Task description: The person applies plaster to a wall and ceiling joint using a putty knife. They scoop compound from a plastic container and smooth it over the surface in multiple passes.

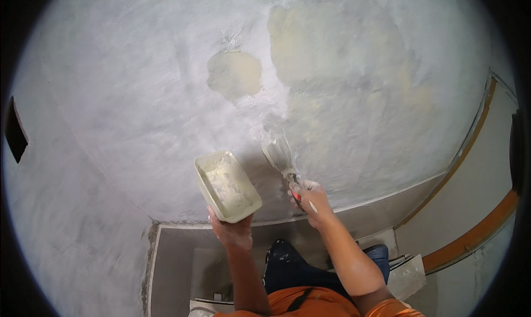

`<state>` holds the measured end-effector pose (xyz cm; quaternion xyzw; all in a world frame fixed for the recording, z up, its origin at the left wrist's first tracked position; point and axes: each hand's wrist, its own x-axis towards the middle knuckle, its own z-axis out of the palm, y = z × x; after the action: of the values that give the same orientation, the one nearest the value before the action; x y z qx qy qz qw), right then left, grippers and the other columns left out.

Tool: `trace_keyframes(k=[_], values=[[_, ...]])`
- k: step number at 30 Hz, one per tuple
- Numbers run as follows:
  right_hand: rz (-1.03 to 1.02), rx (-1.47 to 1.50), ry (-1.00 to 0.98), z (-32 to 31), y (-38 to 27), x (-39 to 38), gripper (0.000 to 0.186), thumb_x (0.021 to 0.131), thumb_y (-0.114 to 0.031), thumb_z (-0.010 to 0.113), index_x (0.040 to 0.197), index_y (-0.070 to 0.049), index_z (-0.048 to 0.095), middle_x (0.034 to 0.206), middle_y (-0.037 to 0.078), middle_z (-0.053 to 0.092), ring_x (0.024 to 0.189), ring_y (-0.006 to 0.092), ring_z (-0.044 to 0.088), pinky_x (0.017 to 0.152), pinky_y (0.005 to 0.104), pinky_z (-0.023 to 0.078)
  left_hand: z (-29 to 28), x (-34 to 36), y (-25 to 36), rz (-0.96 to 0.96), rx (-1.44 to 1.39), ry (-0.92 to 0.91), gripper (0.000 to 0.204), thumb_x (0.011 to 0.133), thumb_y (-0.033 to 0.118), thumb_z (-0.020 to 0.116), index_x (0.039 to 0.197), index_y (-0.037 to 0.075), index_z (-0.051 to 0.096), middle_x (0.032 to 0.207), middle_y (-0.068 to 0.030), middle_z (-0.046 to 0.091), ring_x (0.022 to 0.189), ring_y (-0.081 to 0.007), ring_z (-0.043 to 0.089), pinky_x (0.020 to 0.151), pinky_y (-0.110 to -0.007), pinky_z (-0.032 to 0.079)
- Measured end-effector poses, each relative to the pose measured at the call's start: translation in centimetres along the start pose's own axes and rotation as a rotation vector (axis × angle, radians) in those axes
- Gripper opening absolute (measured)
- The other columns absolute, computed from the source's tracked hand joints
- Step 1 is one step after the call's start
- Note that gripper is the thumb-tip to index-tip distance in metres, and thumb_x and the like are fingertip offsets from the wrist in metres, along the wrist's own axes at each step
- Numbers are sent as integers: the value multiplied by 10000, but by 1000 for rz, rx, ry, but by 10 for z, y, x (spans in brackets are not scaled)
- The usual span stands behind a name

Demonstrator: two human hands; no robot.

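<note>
My left hand [233, 232] is closed around the lower end of a cream rectangular tub [228, 185], which is tilted so its inside shows. Pale filler smears its floor and walls. In my right hand [311, 199] is a putty knife [280, 155], gripped by its dark and red handle. Its blade is coated with filler and lies against or very near the wall [138, 107]; I cannot tell which. White filler spots mark my right hand. Above the blade, a rounded beige-grey patch [235, 73] shows in the whitish wall, and a larger yellowish-grey patch [337, 46] spreads to its right.
A grey skirting strip [381, 203] runs along the wall's foot. On the right stands a pale panel with an orange-brown wooden edge [470, 234]. A dark opening [15, 130] sits at the far left. A whitish board [408, 277] lies beside my legs.
</note>
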<state>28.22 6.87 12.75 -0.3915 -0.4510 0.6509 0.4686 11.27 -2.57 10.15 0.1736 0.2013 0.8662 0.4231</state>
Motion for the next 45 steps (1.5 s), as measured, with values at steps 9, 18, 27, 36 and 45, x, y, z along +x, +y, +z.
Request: trace_keyframes(k=[9,18,27,36,45], values=[[-368,-325,-90,54,-145,-39,319,980,-329,650,869,-29,656,686,-7,576,564,67,487,508,235,383,-5,8,-16,-78,-8,69,692,1015,625,348,1549,186,318,1506,-108,444,1345,-330,494,1023,-534,507],[-580,-436,-116,106,-219,-29,307,997,-287,629,890,-1,660,746,29,605,628,89,515,550,260,434,2,7,-8,-72,-24,134,692,998,642,382,1539,213,340,1504,-89,440,1332,-303,494,1003,-496,501],[-422,-317,95,33,-143,-4,290,970,-278,664,837,-21,665,684,22,603,544,85,511,467,249,380,5,15,-13,-68,-89,167,657,1026,611,336,1551,216,317,1539,-78,408,1370,-311,466,1062,-533,458],[-476,-252,86,44,-176,-50,232,948,-253,656,872,-34,658,673,10,576,469,64,412,409,230,266,-10,19,-12,-68,-91,53,666,1043,591,307,1590,222,215,1606,-77,293,1450,-330,357,1111,-591,388],[-627,-418,-53,107,-225,-23,287,972,-300,657,859,-37,647,699,5,580,524,70,446,460,233,335,-9,19,-14,-78,-39,82,676,1013,637,342,1549,224,314,1505,-63,450,1315,-287,523,949,-487,543]])
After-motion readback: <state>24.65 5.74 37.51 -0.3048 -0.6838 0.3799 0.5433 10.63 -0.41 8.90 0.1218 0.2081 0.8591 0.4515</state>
